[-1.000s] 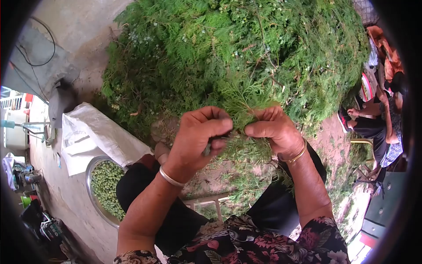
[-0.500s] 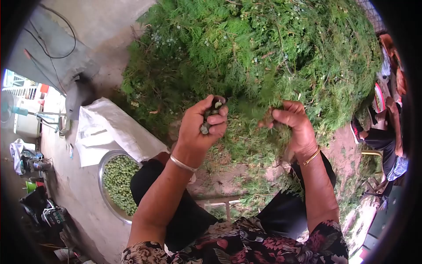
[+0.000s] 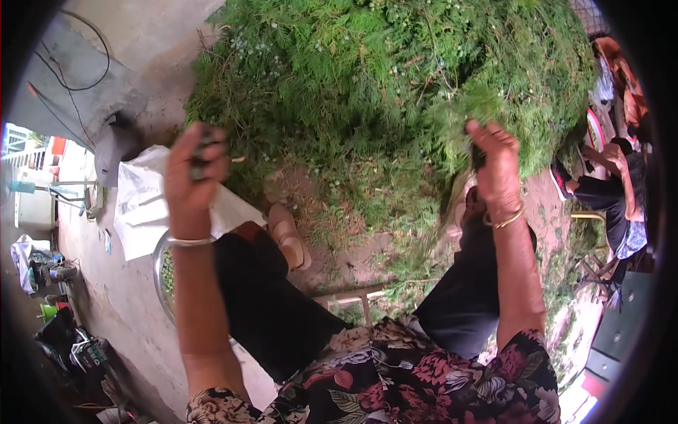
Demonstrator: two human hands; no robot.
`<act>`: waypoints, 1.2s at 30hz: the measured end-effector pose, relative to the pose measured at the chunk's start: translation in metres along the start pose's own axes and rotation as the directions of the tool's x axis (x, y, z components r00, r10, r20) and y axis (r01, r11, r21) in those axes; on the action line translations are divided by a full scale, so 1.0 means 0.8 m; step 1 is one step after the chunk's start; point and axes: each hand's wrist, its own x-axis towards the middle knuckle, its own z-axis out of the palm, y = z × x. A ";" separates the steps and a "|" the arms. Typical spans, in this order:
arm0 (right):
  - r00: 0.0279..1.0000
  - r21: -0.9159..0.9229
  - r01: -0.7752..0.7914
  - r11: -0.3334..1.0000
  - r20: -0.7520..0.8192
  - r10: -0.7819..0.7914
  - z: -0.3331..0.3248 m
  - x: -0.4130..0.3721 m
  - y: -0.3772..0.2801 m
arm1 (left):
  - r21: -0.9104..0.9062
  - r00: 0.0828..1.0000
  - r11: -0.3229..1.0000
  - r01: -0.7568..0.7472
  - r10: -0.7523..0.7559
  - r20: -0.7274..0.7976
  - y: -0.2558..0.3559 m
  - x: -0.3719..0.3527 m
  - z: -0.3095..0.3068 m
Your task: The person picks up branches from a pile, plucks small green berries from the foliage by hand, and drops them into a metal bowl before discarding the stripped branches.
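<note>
My left hand [image 3: 196, 164] is raised at the left, above the white sack and the metal basin. Its fingers are curled round a few small green cones, though motion smears them. My right hand [image 3: 496, 159] is closed on a feathery evergreen sprig [image 3: 459, 131], which is blurred against the big heap of evergreen branches [image 3: 332, 78]. The basin [image 3: 161, 283] is mostly hidden by my left forearm; a strip of green cones [image 3: 168, 272] shows inside it.
A white sack [image 3: 138, 205] lies on the concrete floor beside my knee. Fallen greenery litters the ground between my feet. At the right a person [image 3: 611, 201] sits by the heap. A machine with cables [image 3: 116, 145] stands at the upper left.
My left hand has swung left from the middle to over the sack and basin. My right hand has moved slightly right and up, still with greenery.
</note>
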 end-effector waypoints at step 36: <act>0.994 -0.853 -0.016 0.521 0.042 0.099 -0.070 -0.032 -0.042 | 0.922 0.875 -0.275 -0.272 -0.470 0.118 -0.356 0.086 -0.056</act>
